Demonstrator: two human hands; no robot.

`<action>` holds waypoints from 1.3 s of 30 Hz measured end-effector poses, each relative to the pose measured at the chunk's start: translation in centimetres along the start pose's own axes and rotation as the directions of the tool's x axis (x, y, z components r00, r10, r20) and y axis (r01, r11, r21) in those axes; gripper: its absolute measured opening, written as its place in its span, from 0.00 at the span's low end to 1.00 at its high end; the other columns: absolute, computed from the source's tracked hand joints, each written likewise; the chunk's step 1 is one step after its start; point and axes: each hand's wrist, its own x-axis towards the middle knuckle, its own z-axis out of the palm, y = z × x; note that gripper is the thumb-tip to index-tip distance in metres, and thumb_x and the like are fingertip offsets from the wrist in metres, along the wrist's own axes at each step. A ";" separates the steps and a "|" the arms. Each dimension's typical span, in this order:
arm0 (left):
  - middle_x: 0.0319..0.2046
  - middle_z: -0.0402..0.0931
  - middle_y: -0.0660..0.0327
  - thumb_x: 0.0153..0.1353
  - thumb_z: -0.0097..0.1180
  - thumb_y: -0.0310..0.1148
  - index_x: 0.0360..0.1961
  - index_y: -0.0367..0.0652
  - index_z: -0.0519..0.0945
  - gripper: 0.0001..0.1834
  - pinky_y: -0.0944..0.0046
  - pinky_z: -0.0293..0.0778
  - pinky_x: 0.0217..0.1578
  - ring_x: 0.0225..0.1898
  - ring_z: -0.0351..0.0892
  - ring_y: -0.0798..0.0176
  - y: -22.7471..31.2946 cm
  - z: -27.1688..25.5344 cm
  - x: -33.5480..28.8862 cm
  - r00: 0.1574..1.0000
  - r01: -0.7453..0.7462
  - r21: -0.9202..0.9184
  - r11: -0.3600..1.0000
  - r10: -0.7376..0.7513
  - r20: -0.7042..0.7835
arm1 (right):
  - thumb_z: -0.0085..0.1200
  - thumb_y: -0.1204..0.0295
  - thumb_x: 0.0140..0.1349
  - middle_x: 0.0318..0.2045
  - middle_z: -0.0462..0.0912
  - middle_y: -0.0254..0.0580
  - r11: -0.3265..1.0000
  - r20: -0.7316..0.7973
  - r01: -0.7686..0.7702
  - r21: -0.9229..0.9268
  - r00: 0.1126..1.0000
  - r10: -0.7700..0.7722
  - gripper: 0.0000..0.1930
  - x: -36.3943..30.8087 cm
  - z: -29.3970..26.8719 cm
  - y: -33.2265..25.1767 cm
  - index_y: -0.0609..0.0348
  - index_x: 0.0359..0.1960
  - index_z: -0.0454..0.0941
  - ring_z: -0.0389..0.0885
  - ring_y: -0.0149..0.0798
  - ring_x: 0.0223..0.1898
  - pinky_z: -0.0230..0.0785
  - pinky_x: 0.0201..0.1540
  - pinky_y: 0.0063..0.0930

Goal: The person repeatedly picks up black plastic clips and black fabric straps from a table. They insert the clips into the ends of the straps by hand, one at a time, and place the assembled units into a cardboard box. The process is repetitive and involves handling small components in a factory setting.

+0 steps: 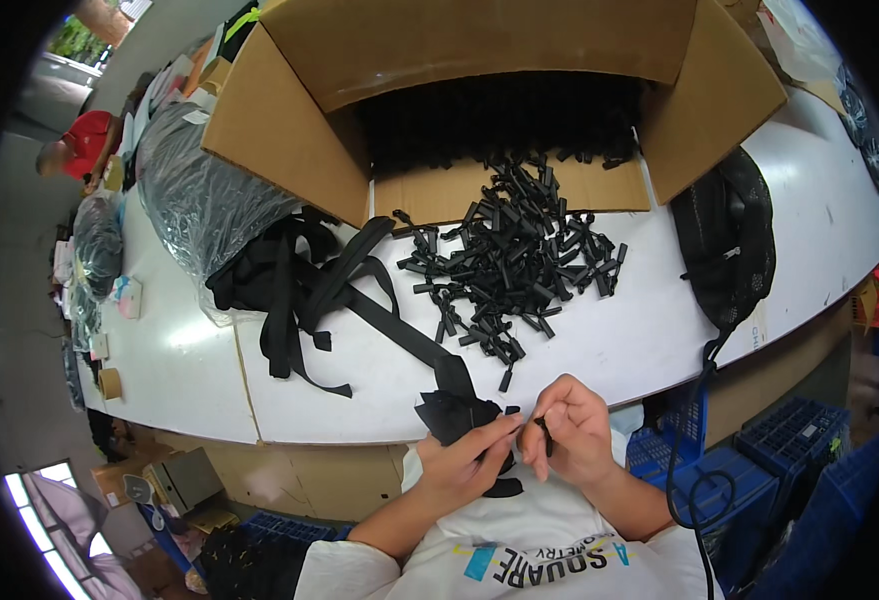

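My left hand (pixel 459 465) is closed on black fabric webbing (pixel 446 415), bunched in front of my chest. A long strap (pixel 394 325) runs from it up to a tangle of black straps (pixel 294 275) on the table. Beside it, almost touching, my right hand (pixel 581 440) pinches a small black plastic piece (pixel 545 437). Another small dark end (pixel 511 410) shows at my left fingertips; whether it is a separate part I cannot tell. Just beyond my hands lies a heap of small black plastic pieces (pixel 519 250), spilling from an open cardboard box (pixel 414 195).
A plastic-wrapped dark bundle (pixel 194 190) stands left of the box. To the right lies a black mesh bag (pixel 724 245) with a cord hanging over the white table's (pixel 354 410) edge. Blue crates (pixel 789 440) sit below at right. A person in red (pixel 89 140) is far left.
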 end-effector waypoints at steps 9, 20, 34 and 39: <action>0.23 0.80 0.57 0.42 0.61 0.16 0.31 0.38 0.83 0.12 0.72 0.75 0.27 0.22 0.80 0.66 0.0 -0.3 0.5 0.998 -0.069 0.021 0.997 0.069 0.001 | 0.43 0.77 0.64 0.23 0.78 0.52 0.995 -0.067 0.049 -0.086 0.996 -0.055 0.05 0.1 0.5 0.5 0.65 0.38 0.63 0.75 0.32 0.16 0.68 0.19 0.18; 0.25 0.81 0.57 0.47 0.60 0.20 0.33 0.38 0.81 0.10 0.72 0.75 0.25 0.23 0.81 0.66 -0.5 -0.5 -0.4 0.998 -0.060 0.043 0.997 0.060 0.019 | 0.56 0.83 0.53 0.28 0.81 0.49 0.592 -0.069 0.197 -0.781 0.916 -0.396 0.09 -0.7 0.8 0.8 0.67 0.36 0.72 0.81 0.30 0.26 0.73 0.25 0.20; 0.26 0.80 0.57 0.46 0.60 0.19 0.35 0.39 0.81 0.12 0.69 0.76 0.24 0.23 0.81 0.61 -0.3 -0.3 -0.2 0.994 -0.085 0.104 0.991 0.078 0.072 | 0.56 0.87 0.38 0.25 0.79 0.43 -0.224 0.450 0.390 -0.893 0.788 -0.421 0.20 0.0 1.3 -0.3 0.69 0.39 0.74 0.73 0.38 0.19 0.66 0.22 0.27; 0.25 0.80 0.58 0.45 0.61 0.20 0.33 0.39 0.82 0.11 0.71 0.75 0.25 0.23 0.81 0.63 -0.1 -0.3 -0.3 0.993 -0.092 0.155 0.984 0.080 0.082 | 0.58 0.86 0.37 0.22 0.77 0.41 -0.273 0.448 0.364 -0.891 0.805 -0.388 0.19 -0.2 1.4 -0.6 0.68 0.37 0.76 0.71 0.39 0.17 0.62 0.20 0.28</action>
